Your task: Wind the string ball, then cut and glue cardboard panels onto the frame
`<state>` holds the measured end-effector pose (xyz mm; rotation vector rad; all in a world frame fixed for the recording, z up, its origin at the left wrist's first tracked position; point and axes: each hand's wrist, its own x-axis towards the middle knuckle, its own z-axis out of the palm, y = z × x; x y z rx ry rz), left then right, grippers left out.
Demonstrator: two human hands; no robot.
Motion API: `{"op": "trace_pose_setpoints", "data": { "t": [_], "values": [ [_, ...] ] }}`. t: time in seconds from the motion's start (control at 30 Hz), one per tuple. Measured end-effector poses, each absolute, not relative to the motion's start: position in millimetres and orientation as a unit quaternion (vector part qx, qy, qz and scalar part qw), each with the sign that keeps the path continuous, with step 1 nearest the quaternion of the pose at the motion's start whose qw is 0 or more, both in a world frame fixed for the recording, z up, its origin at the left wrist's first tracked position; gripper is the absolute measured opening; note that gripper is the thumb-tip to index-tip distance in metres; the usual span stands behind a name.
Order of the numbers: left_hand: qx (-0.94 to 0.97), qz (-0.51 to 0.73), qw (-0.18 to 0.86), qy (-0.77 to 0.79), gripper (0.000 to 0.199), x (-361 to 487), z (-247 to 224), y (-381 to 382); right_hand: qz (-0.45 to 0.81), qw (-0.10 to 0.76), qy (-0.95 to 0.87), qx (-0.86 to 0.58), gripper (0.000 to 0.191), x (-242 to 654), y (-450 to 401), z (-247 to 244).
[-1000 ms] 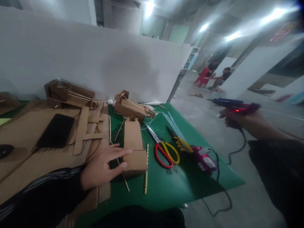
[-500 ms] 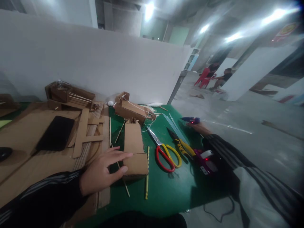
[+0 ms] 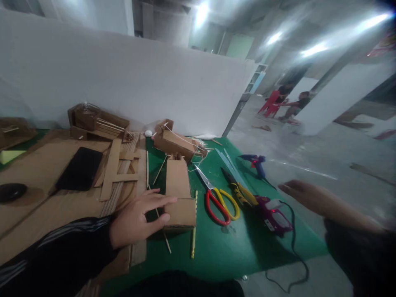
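My left hand is open, thumb and fingers apart, with its fingertips resting on the near end of a folded cardboard piece. My right hand hangs beyond the table's right edge, slightly blurred, fingers stretched out and nothing visible in them. Left of it a blue glue gun with a small red light rests at the table's edge. Scissors with one red and one yellow handle lie right of the cardboard. Beside them are yellow-and-black pliers. A yellow patterned stick lies along the cardboard piece.
Behind stand cardboard models with sticks and string. Clear glue sticks lie near the pliers. A purple device trails a black cable. At left are a black phone, a mouse and cardboard strips. A white panel borders the table.
My right hand has let go of the glue gun and moved right and toward me, off the table. The left hand stays at the cardboard piece. The view has shifted slightly.
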<state>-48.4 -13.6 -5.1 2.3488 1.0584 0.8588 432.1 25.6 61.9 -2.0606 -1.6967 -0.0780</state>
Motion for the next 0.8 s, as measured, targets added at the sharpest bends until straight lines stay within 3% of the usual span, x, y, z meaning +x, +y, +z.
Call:
{"op": "trace_pose_setpoints", "data": {
  "t": [0.1,0.23,0.47,0.6,0.8],
  "values": [
    [0.846,0.314,0.209,0.378,0.036,-49.6,-7.3,-14.0,0.086,0.174,-0.651,-0.734,0.024,384.1,-27.8,70.6],
    [0.846,0.325,0.196,0.376,0.036,-49.7,-8.4,-13.7,0.145,0.282,-0.736,-0.598,0.026,285.4,-61.3,56.1],
    [0.854,0.347,0.189,0.340,0.039,-48.9,-10.1,-12.5,0.324,0.310,-0.770,-0.454,0.027,201.5,-28.3,21.2],
    [0.860,0.359,0.183,0.315,0.044,-49.7,-13.2,-12.3,0.345,0.317,-0.772,-0.430,0.028,204.4,-26.2,11.3],
    [0.870,0.393,0.129,0.268,0.041,-48.4,-12.0,-13.8,0.274,0.356,-0.808,-0.382,0.033,204.6,-32.4,7.9]
  ]
}}
